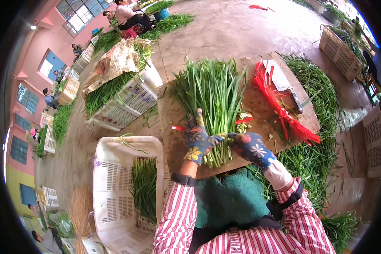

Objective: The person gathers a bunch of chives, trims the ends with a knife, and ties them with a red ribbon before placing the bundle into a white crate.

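A thick bundle of green chives (211,93) lies on a wooden board in front of me, leaf tips away, pale stalk ends towards me. My left hand (197,142), in a flowered blue glove, grips the bundle's left side, thumb across the stalks. From the right, my right hand (254,149), gloved alike, has its fingers closed against the lower stalks, close to the left thumb; its fingertips are partly hidden. A red tie (244,120) shows at the bundle's right side, and a red end (178,127) pokes out at the left.
On the board (264,127), right of the bundle, lie red ties (279,108) and a cleaver (279,80). Loose chives (315,97) are heaped beyond its right edge. A white crate (107,178) holding chives stands at my left, a fuller crate (127,101) behind it. People sit farther back.
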{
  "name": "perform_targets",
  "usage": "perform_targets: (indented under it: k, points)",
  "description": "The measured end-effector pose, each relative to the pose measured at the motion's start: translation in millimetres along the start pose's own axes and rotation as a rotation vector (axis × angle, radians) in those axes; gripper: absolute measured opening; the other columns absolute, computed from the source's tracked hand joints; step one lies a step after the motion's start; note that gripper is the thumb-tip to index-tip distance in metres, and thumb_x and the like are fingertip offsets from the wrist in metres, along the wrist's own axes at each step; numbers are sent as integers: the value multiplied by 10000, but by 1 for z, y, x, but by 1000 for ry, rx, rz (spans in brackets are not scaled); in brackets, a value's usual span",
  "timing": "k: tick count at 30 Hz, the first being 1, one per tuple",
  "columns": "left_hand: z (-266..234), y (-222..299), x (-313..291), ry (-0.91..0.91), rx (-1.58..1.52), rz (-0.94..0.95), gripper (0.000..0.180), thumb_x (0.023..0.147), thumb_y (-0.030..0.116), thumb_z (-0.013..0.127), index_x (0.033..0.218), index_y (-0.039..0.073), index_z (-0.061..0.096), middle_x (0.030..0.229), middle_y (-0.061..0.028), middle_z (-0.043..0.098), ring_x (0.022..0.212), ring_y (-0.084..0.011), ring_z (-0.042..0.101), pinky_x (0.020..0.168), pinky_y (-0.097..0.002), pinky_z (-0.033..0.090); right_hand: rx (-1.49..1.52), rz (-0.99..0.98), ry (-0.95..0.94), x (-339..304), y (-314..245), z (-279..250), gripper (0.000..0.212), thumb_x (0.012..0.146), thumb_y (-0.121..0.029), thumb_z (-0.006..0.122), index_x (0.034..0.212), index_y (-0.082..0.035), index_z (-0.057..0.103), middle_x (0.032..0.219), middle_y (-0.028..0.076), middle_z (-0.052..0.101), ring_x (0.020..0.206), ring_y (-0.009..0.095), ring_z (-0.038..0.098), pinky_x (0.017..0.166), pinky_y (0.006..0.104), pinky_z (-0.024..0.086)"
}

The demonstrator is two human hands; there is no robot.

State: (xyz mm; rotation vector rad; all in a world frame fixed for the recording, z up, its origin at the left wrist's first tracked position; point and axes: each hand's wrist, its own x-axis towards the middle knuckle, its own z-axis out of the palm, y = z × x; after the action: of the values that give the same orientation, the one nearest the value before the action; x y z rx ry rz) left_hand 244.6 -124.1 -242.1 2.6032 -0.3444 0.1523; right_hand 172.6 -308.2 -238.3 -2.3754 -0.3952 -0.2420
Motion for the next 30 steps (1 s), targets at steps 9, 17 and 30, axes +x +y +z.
perform_targets:
  k: [9,17,30]
  points:
    - [-14,11,-1,-24,117,-24,1194,505,564,743,1384,83,92,1308,-283,303,1188,-402,348,993,-416,308,334,-486,-491,-30,-43,33,208,780,-253,586,951,-141,622,682,113,582,584,276,558,509,350,447]
    - [-32,9,-9,-87,195,-131,1225,488,634,714,1387,88,86,1352,-277,240,1231,-390,304,1013,-410,284,547,-281,-658,-9,-43,61,274,787,-219,593,1034,-102,587,850,107,628,734,252,601,649,334,476]
    - [-47,-18,-19,-11,-52,-9,1130,577,543,728,1381,42,111,1379,-258,202,1282,-353,224,1038,-399,224,30,-349,-452,-66,-83,31,293,826,-331,546,1064,-164,583,648,122,551,542,288,530,456,382,402]
